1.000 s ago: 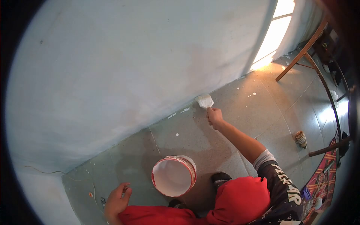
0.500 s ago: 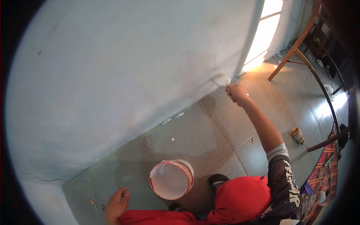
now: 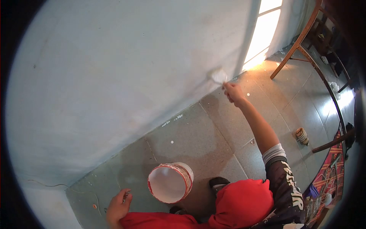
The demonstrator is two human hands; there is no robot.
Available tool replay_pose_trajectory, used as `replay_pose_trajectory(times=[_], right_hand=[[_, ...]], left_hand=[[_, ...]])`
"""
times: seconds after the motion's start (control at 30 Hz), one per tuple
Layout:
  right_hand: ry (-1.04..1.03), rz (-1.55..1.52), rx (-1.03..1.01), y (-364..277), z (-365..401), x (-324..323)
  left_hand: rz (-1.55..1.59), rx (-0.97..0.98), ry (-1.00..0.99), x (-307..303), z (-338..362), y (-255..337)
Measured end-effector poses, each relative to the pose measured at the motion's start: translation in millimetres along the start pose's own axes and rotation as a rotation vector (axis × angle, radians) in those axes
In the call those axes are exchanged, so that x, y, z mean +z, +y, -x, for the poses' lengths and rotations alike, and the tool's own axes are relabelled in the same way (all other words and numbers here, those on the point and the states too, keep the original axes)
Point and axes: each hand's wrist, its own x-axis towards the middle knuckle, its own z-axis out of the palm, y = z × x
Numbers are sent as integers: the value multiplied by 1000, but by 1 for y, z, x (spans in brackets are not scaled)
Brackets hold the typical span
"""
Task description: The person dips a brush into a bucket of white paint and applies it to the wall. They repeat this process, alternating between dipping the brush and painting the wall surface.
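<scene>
- A round bucket (image 3: 188, 171) with a red rim and paint-smeared sides stands on the tiled floor (image 3: 183, 147), near the person and between the two hands. It is tipped toward neither hand, its mouth is uncovered, and its inside is white; it looks as though it holds white paint, though the level cannot be made out.
- The right hand (image 3: 234, 93) is closed around the handle of a wide paintbrush (image 3: 218, 75), well beyond the bucket on the far side.
- The paintbrush has a pale head, blurred, at the low part of the pale wall (image 3: 114, 68), just left of the bright patch of light (image 3: 263, 32).
- The left hand (image 3: 119, 206) is half-open, fingers bent and the thumb apart, near and left of the bucket, by the red trousers (image 3: 244, 202).
- On the right, a ribbed, coiled object (image 3: 302, 136) lies on the floor near a wooden leg.
- Near right, a red patterned mat (image 3: 339, 143) bears a purple item (image 3: 313, 191) and other small things.
- Far right is a wooden frame (image 3: 286, 63); at left, a thin cord (image 3: 98, 196) runs over the floor.
</scene>
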Motion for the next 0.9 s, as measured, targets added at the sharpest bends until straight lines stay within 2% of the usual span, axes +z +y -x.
replay_pose_trajectory(times=[0.03, 0.1, 0.23, 0.3, 0.33, 0.4, 0.5, 0.6, 0.67, 0.7, 0.77, 0.8, 0.87, 0.9], right_hand=[[1, -1, 2, 13, -9, -6], [-30, 282, 174, 22, -12, -12], [7, 378, 57, -32, -4, -3], [3, 200, -76, -67, 17, 1], [4, 201, -69, -73, 28, -1], [-113, -249, -196, -82, 42, -7], [-146, -345, -259, -76, 37, -8], [-74, -186, -244, -11, -1, 6], [-71, -111, -52, 21, -7, -2], [-75, -105, -50, 22, -5, -7], [-56, 157, 148, 26, 0, -13], [-69, 176, 148, 18, 5, -13], [-94, 580, 122, -11, 28, -6], [-137, 619, 123, -28, 41, 5]], left_hand=[[-6, 9, -2, 1, 1, 1], [-25, 20, -7, 0, 3, 1], [-38, -35, 5, -1, 8, 4], [-40, -42, 3, -3, 9, 5], [-39, -49, -6, -4, 9, 5], [-19, -55, -26, 3, 5, 5], [-64, -16, -11, 0, 0, 6], [-53, -1, 13, 1, -1, 8], [-10, 77, 14, 2, 2, 5], [-5, 73, 12, 3, 4, 5], [-15, 67, 26, 2, 8, 5], [4, 54, 25, 1, 9, 6], [-108, 36, 45, -1, 16, 7], [-101, 43, 45, -1, 20, 11]])
